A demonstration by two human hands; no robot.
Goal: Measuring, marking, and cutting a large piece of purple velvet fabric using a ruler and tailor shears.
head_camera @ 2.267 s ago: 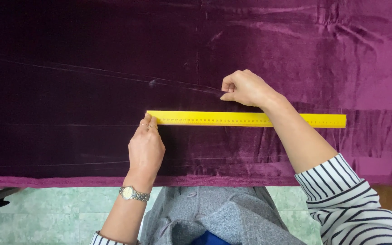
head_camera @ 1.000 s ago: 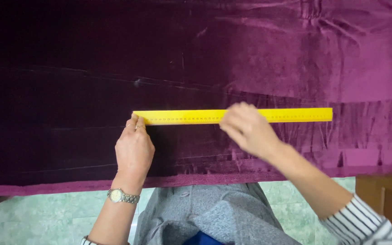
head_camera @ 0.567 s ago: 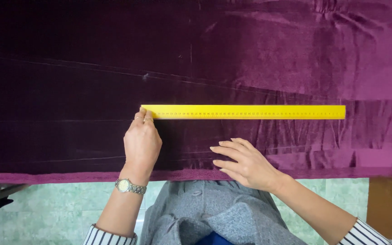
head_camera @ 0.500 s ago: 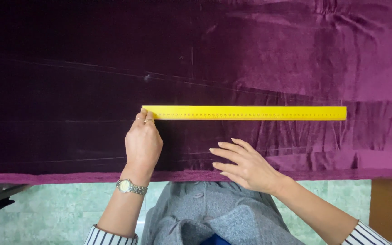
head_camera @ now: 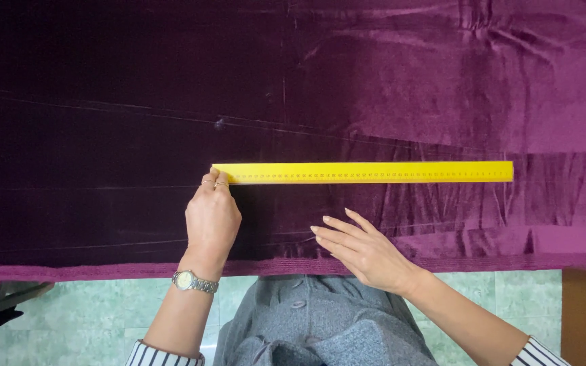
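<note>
The purple cloth (head_camera: 388, 88) looks like velvet, with a soft pile that shines brighter on the far right and goes dark and matt toward the left, creased in faint lines. The yellow ruler (head_camera: 367, 172) is smooth and flat with a slight satin sheen; whether plastic or painted metal cannot be told. The wristwatch (head_camera: 193, 281) has a shiny metal band, the grey garment (head_camera: 320, 325) looks woolly and matt, and the green floor (head_camera: 96, 325) looks like polished stone.

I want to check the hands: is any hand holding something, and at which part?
The left hand presses its fingertips on the left end of the yellow ruler. The right hand rests flat on the purple velvet fabric, gripping nothing.
</note>
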